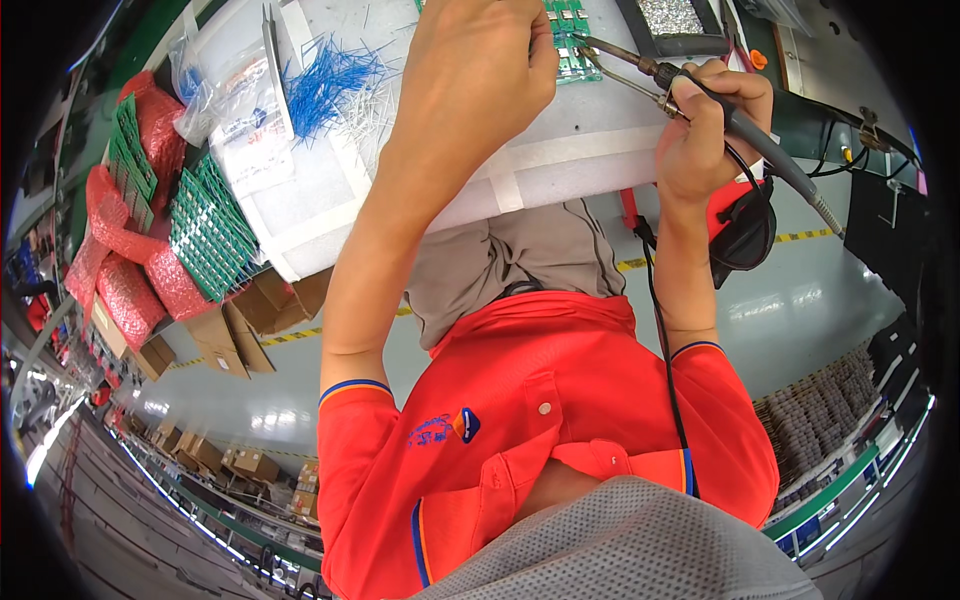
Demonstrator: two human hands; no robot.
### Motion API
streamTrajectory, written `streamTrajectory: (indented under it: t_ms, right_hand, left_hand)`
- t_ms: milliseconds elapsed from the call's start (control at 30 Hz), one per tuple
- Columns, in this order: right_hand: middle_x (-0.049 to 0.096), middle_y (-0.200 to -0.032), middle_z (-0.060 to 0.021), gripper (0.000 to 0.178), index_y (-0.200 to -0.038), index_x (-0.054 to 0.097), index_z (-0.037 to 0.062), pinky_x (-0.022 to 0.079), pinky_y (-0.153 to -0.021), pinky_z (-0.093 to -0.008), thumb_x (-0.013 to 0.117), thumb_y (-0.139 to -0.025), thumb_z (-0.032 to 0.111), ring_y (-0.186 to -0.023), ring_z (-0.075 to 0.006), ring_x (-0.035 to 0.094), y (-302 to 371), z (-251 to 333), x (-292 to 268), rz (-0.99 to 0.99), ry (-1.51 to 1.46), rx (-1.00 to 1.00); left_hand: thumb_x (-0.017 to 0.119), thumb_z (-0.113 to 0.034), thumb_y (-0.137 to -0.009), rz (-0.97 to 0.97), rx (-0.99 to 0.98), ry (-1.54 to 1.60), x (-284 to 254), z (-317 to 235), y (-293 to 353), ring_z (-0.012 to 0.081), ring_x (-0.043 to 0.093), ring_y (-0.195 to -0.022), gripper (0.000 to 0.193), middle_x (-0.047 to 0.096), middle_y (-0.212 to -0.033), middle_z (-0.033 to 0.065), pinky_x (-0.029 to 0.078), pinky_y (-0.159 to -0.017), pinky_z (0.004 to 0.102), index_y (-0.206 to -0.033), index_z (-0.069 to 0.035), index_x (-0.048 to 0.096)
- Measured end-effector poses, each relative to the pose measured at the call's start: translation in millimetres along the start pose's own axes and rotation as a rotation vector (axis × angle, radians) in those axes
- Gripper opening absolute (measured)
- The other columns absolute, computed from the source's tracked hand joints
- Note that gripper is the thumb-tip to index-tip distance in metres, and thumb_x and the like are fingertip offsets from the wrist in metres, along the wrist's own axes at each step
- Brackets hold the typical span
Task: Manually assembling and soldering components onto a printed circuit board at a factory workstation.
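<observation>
At the top centre lies a green circuit board panel (pixel 578 68) with small metal pads, on a white foam work surface (pixel 590 150). My left hand (pixel 485 60) is bent over the panel's left side with its fingers curled; the fingertips and whatever they pinch are hidden. In my right hand (pixel 708 140) is a soldering iron (pixel 745 128), its grey handle held like a pen. A thin metal tube runs beside the iron's shaft, and both point left to the panel. The iron's tip is at or just above the pads; contact cannot be made out.
Blue wires (pixel 330 88) and white wires (pixel 372 122) lie loose to the left, beside metal tweezers (pixel 274 65). Green board panels (pixel 212 232) stand with pink bubble wrap (pixel 125 290) at the far left. A tray of metal shavings (pixel 680 16) is at the upper right.
</observation>
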State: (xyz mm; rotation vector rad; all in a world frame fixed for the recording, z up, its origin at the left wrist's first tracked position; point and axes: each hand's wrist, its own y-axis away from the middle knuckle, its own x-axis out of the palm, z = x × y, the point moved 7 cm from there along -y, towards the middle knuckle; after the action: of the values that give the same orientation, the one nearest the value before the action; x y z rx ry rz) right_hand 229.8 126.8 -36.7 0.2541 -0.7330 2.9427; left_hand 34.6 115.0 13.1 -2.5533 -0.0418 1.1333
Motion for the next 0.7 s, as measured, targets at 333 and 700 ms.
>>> streamTrajectory:
  t_ms: [333, 700]
  right_hand:
    - [0.046, -0.069, -0.0038, 0.022, -0.086, 0.047, 0.0021, 0.037, -0.060, -0.0247, 0.057, -0.074, -0.013, -0.063, -0.0108, 0.040, -0.8, -3.0, 4.5, 0.045, -0.056, 0.033]
    - [0.043, -0.065, -0.0042, 0.021, -0.087, 0.045, 0.0018, 0.034, -0.059, -0.0242, 0.053, -0.073, -0.011, -0.061, -0.0113, 0.038, 2.1, 9.8, 8.0, -0.062, 0.025, 0.026]
  left_hand:
    - [0.063, 0.002, -0.078, -0.021, 0.011, -0.007, 0.4, 0.3, 0.4, 0.0338, 0.053, -0.092, 0.005, 0.056, -0.094, 0.0167, 0.045, -0.083, 0.0403, -0.075, 0.002, 0.059]
    - [0.063, 0.002, -0.078, -0.008, 0.029, -0.045, 1.0, 0.4, 0.8, 0.0338, 0.053, -0.091, 0.006, 0.056, -0.093, 0.0163, 0.045, -0.083, 0.0406, -0.074, 0.002, 0.058]
